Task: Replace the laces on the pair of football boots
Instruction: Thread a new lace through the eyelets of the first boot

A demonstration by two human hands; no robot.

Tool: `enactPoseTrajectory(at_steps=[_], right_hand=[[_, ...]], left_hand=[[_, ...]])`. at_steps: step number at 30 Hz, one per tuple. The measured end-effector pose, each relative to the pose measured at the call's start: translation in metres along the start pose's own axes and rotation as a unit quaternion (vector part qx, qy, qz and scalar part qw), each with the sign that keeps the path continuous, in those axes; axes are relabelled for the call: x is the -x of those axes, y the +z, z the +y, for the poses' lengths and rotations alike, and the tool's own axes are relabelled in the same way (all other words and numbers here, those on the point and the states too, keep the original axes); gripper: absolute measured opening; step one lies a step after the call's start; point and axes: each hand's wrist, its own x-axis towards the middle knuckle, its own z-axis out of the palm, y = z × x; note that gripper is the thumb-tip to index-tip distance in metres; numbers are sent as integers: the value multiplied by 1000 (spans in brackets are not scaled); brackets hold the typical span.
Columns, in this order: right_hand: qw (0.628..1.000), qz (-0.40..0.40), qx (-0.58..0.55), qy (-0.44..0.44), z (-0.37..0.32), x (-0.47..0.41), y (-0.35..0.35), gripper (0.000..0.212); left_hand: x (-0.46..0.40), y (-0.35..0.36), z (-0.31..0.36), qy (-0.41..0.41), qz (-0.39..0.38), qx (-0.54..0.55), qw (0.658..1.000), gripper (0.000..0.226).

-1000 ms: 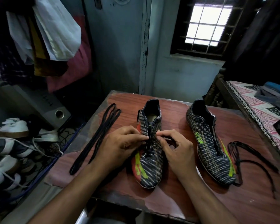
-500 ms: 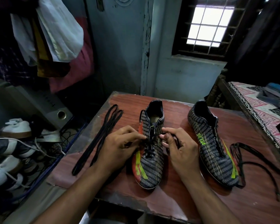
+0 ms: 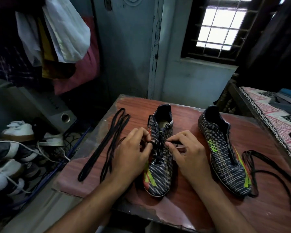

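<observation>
**Working the lace at the top eyelets of the near boot**

Both hands meet over the upper eyelets of the left boot (image 3: 159,158), which stands on the table (image 3: 183,105) toe toward the person. The left hand (image 3: 133,155) pinches the lace (image 3: 155,145) between thumb and forefinger just left of the tongue; the right hand (image 3: 186,153) pinches another stretch of it just right of the tongue, its other fingers curled under. Whether the lace is going in or coming out cannot be told.

To do this well, I judge, keep both pinches close to the eyelets, pull each side evenly, and keep the lace flat.

Both wrists are low, forearms converging.

The second boot (image 3: 223,153) lies well right of the right fingers, a loose lace (image 3: 259,162) beside it. A folded lace (image 3: 107,145) lies just left of the left fingers.
</observation>
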Motion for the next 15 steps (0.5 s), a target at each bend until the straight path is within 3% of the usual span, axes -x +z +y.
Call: enactPoseTrajectory(at_steps=[9, 12, 15], right_hand=[[982, -9, -81, 173, -6, -17, 4, 12], [949, 41, -194, 244, -10, -22, 5, 17], [929, 74, -236, 274, -11, -22, 5, 18]], left_hand=[[4, 0, -3, 36, -29, -4, 999, 21], [4, 1, -2, 23, -29, -6, 999, 32], [5, 0, 0, 23, -36, -23, 999, 41]])
